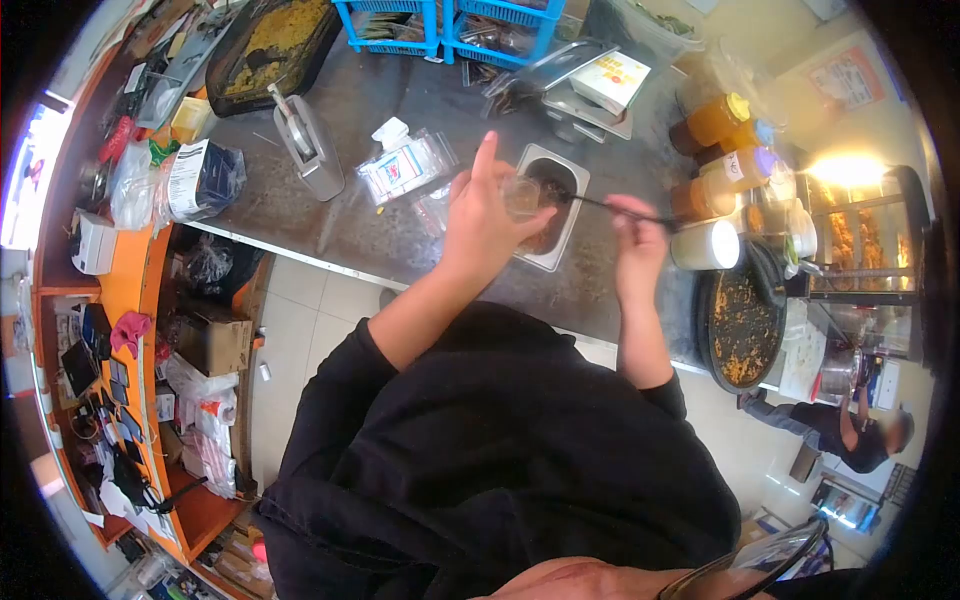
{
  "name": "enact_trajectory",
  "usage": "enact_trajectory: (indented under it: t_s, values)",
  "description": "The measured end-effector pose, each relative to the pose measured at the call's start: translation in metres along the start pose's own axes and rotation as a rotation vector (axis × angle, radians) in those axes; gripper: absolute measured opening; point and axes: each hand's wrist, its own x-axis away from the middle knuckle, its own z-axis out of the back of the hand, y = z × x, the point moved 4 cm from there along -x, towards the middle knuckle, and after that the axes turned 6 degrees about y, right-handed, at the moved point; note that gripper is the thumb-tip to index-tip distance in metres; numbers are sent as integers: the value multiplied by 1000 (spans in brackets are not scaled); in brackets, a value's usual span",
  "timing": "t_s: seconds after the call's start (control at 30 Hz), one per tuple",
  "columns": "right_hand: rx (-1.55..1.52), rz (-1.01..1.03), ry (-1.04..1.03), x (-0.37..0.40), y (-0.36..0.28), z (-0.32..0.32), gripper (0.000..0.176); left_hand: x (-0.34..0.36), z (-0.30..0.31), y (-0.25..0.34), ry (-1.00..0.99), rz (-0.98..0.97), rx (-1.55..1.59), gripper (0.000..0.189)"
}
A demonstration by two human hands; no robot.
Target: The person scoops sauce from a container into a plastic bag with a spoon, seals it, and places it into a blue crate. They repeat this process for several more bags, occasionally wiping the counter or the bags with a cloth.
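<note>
My left hand point(480, 222) is closed around a small clear plastic cup point(522, 194), its index finger pointing up and away. The cup is above a rectangular metal pan point(574, 222) with dark, reddish-brown contents. In my right hand point(638, 248) is a long dark-handled spoon point(612, 208), gripped by the handle. The spoon's head points left over the pan, close to the cup; its shape is hard to make out. Clear plastic packets point(408, 170), one with a white and blue label, lie just left of my left hand.
A grey tape dispenser point(308, 155) stands left on the dark counter point(370, 240). Blue baskets point(500, 30) and a white box point(610, 80) are behind. Sauce bottles point(725, 115), a white tub point(706, 246) and a black tray point(742, 345) line the right. Another person point(850, 430) stands at far right.
</note>
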Motion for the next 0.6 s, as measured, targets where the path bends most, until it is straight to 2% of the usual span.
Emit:
enact_trajectory:
  t_s: [0.03, 0.07, 0.13, 0.2, 0.27, 0.33, 0.37, 0.43, 0.47, 0.57, 0.6]
  values:
    - [237, 84, -181, 6, -6, -8, 18, -1, 1, 1, -3, 5, -12, 113]
    - [167, 53, -184, 13, -9, -16, 22, -2, 3, 4, -2, -2, -18, 112]
    - [211, 106, -155, 16, -43, -39, 20, -7, 6, 14, 0, -21, -25, 110]
    - [162, 53, -150, 21, -51, -57, 17, -9, 12, 23, 6, 33, 72, 106]
    - [9, -98, -171, 25, -36, -72, 15, -11, 23, 29, 20, 91, 177, 101]
    - [-234, -361, -151, 22, -38, -79, 16, -15, 34, 27, 43, 159, 293, 97]
    - [-357, -495, -142, 23, -38, -83, 17, -12, 31, 14, -9, 240, 377, 90]
    - [-374, -468, -181, 20, -37, -89, 16, -4, 26, -20, -122, 409, 546, 75]
    - [-381, -457, -201, 20, -36, -94, 16, -1, 27, -31, -216, 561, 679, 45]
    - [-503, -378, -151, 23, -50, -116, 14, -2, 53, -31, -223, 682, 633, 19]
    - [-496, -410, -134, 23, -53, -121, 12, -3, 59, -35, -192, 685, 649, 17]
